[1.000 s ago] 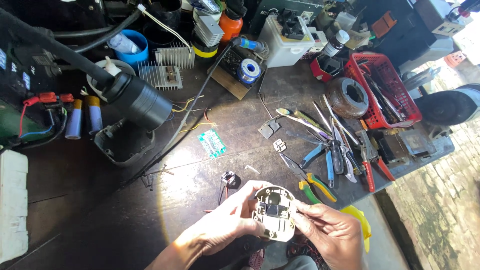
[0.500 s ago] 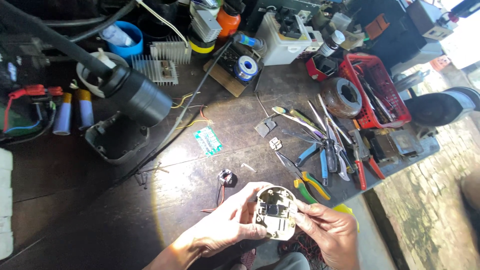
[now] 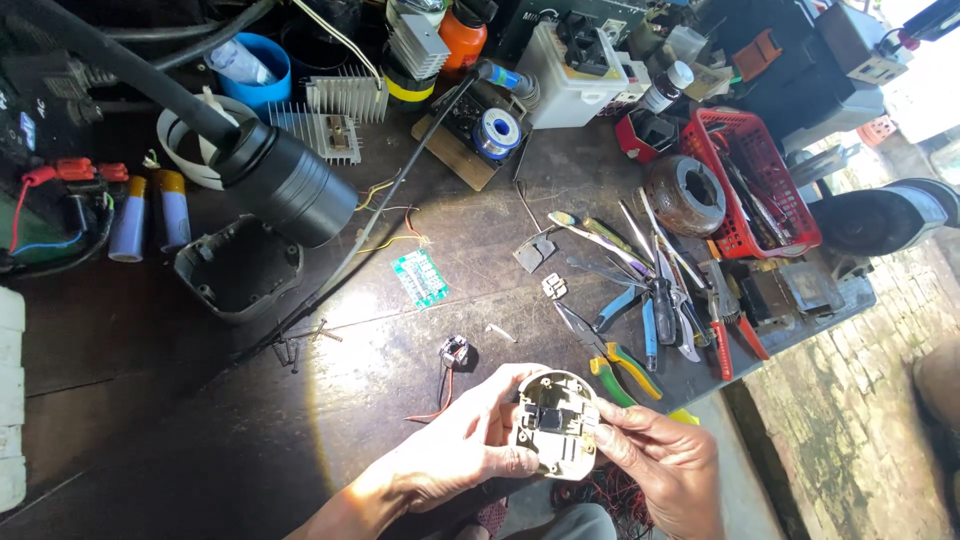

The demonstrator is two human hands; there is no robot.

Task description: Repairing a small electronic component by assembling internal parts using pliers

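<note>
Nearest, at the bottom: two hands, one small thing between them. Left hand (image 3: 455, 455) wrapped round the left edge of a pale round plastic part (image 3: 556, 424), thumb pressed on its lower rim, so a grip pinching that part. Right hand (image 3: 660, 470) at the part's right edge, fingertips (image 3: 606, 412) squeezing the rim, so a second pinching grip. Held up just past the near edge of the table (image 3: 200, 440), open side up, with a dark square piece in the middle. Under the hands, a bunch of thin red wires (image 3: 610, 492).

A little farther, on the table: one tiny black piece with a red wire (image 3: 453, 352). One pair of pliers with green and yellow handles (image 3: 622, 366), just beside the right hand. One small green circuit board (image 3: 420, 278). One empty dark plastic shell (image 3: 238, 265) on the left.

Farther right: a heap of hand tools (image 3: 660, 290), too tangled to count. One red basket (image 3: 752, 190). One dark ring (image 3: 685, 192) touching it.

Farthest back: two batteries with yellow tops (image 3: 150, 212). One big black lamp head (image 3: 285, 185). Two finned metal blocks (image 3: 335, 115). One spool of wire (image 3: 497, 131). One blue cup (image 3: 250, 65). One white box (image 3: 570, 85).
</note>
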